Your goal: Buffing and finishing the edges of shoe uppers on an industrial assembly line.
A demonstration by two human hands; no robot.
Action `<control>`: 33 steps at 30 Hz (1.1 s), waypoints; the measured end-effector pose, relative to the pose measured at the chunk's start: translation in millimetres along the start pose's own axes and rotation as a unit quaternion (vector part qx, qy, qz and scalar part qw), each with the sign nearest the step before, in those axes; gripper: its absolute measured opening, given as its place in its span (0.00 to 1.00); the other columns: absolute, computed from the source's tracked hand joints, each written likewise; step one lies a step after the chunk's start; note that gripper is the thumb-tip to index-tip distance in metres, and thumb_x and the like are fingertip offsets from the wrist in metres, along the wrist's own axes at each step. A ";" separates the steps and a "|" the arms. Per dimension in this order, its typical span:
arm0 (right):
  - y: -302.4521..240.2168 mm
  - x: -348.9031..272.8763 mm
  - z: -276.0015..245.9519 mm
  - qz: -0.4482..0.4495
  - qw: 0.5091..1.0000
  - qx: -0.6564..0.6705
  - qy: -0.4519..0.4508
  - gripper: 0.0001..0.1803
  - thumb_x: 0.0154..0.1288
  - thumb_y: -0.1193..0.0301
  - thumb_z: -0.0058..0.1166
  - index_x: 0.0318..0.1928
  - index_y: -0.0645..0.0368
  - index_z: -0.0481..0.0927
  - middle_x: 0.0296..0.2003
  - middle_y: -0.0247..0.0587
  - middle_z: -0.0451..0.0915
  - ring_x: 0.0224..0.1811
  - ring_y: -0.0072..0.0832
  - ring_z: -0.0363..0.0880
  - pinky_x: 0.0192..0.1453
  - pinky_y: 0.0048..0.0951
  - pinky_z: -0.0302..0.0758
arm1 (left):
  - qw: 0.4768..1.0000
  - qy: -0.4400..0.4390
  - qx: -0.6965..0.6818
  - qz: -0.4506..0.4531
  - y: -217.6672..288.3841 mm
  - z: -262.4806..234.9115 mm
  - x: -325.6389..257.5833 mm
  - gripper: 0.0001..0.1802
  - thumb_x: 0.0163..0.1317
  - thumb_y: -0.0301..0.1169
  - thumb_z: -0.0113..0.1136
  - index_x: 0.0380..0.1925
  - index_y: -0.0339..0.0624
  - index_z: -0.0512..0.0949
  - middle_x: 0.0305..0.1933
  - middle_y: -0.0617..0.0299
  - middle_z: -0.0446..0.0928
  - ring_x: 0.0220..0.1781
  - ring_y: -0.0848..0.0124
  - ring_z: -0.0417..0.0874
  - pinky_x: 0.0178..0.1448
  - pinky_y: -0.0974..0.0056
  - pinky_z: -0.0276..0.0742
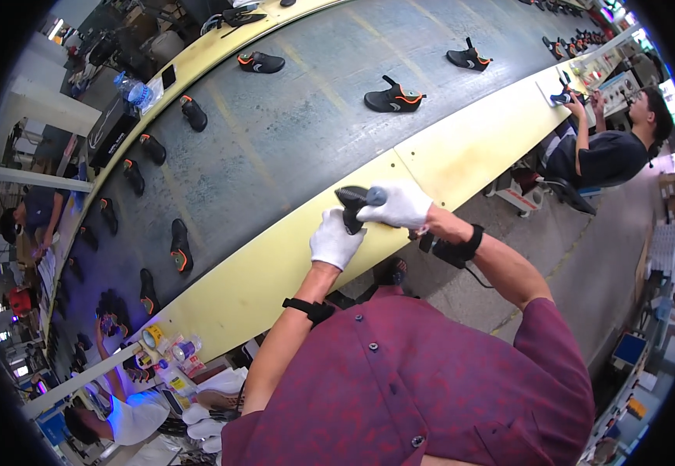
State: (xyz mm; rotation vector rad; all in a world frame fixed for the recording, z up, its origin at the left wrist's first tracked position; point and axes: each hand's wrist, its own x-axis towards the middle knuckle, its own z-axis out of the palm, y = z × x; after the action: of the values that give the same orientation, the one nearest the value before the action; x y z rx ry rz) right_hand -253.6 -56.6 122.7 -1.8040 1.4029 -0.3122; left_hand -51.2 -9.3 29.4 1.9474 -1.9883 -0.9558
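In the head view, my white-gloved left hand (336,239) is closed on a black shoe (351,199), holding it over the pale yellow ledge (244,291). My right hand (401,205), in a white glove too, presses close against the shoe's right side. Its fingers are wrapped around a small grey-blue thing with a rounded end (377,196), whose kind I cannot make out. Much of the shoe is hidden by the two gloves.
Beyond the ledge runs a wide grey conveyor belt (314,132) with several black shoes with orange lining, such as one shoe (394,99). A co-worker (609,147) sits at the right, another (112,415) at lower left. Tape and bottles (168,353) crowd the ledge's left end.
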 end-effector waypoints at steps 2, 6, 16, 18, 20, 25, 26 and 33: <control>4.5 14.8 13.2 0.037 0.998 0.015 -0.047 0.28 0.63 0.45 0.72 0.41 0.61 0.90 0.28 0.48 0.88 0.31 0.36 0.90 0.40 0.37 0.83 | 0.999 0.026 -0.010 0.022 -12.9 5.2 -2.6 0.32 0.58 0.50 0.78 0.54 0.43 0.76 0.52 0.46 0.81 0.54 0.43 0.87 0.56 0.44 0.85; 25.2 20.1 16.7 0.077 0.995 0.044 -0.051 0.29 0.65 0.46 0.73 0.38 0.64 0.89 0.26 0.43 0.86 0.29 0.26 0.85 0.36 0.35 0.79 | 0.995 0.057 -0.052 0.067 -37.9 -2.7 -18.2 0.34 0.58 0.47 0.78 0.60 0.45 0.76 0.58 0.46 0.80 0.56 0.43 0.86 0.58 0.44 0.84; 154.6 62.6 25.8 0.189 0.969 -0.156 0.013 0.31 0.65 0.46 0.69 0.53 0.61 0.86 0.46 0.60 0.90 0.52 0.55 0.90 0.55 0.49 0.84 | 0.977 -0.072 -0.184 -0.084 -160.1 -7.4 -72.9 0.38 0.61 0.56 0.77 0.60 0.39 0.80 0.55 0.46 0.87 0.59 0.46 0.88 0.64 0.48 0.82; 163.1 87.4 36.6 0.192 0.963 -0.186 -0.023 0.31 0.66 0.48 0.69 0.58 0.58 0.83 0.50 0.59 0.90 0.54 0.56 0.89 0.59 0.49 0.83 | 0.934 -0.057 -0.334 -0.112 -205.4 31.0 -95.4 0.38 0.65 0.56 0.75 0.64 0.37 0.80 0.55 0.51 0.88 0.58 0.55 0.88 0.60 0.50 0.85; 177.1 95.9 45.5 0.174 0.965 -0.193 -0.035 0.31 0.67 0.48 0.69 0.60 0.57 0.83 0.53 0.54 0.90 0.56 0.53 0.89 0.62 0.46 0.83 | 0.835 -0.078 -0.489 -0.240 -203.5 22.5 -84.2 0.36 0.69 0.53 0.72 0.66 0.39 0.80 0.56 0.56 0.86 0.57 0.62 0.88 0.49 0.54 0.90; 164.3 98.5 19.3 0.079 0.968 -0.236 0.020 0.28 0.65 0.48 0.70 0.52 0.58 0.87 0.50 0.54 0.90 0.54 0.52 0.89 0.61 0.46 0.83 | 0.779 -0.031 -0.576 -0.246 -210.7 -45.3 -26.6 0.33 0.70 0.52 0.69 0.67 0.42 0.80 0.57 0.57 0.84 0.48 0.68 0.88 0.36 0.60 0.92; 171.6 103.2 10.5 0.086 0.965 -0.246 0.022 0.28 0.65 0.48 0.70 0.52 0.58 0.87 0.50 0.54 0.90 0.54 0.52 0.89 0.61 0.46 0.83 | 0.797 0.000 -0.556 -0.234 -224.8 -52.3 -3.2 0.34 0.70 0.52 0.68 0.67 0.41 0.80 0.57 0.57 0.84 0.46 0.68 0.88 0.35 0.60 0.92; 242.1 198.9 -56.2 0.137 0.952 -0.266 0.060 0.30 0.68 0.50 0.68 0.58 0.62 0.85 0.55 0.60 0.86 0.60 0.59 0.84 0.64 0.51 0.81 | 0.855 0.139 -0.422 -0.269 -337.7 -92.3 125.0 0.40 0.71 0.54 0.69 0.74 0.40 0.74 0.55 0.59 0.82 0.44 0.64 0.88 0.39 0.59 0.88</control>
State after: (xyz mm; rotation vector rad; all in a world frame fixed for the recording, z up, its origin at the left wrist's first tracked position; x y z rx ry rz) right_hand -387.2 -272.4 -69.5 -1.9937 1.9356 0.1202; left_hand 263.6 -130.3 -126.8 1.9166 -0.6351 -1.2714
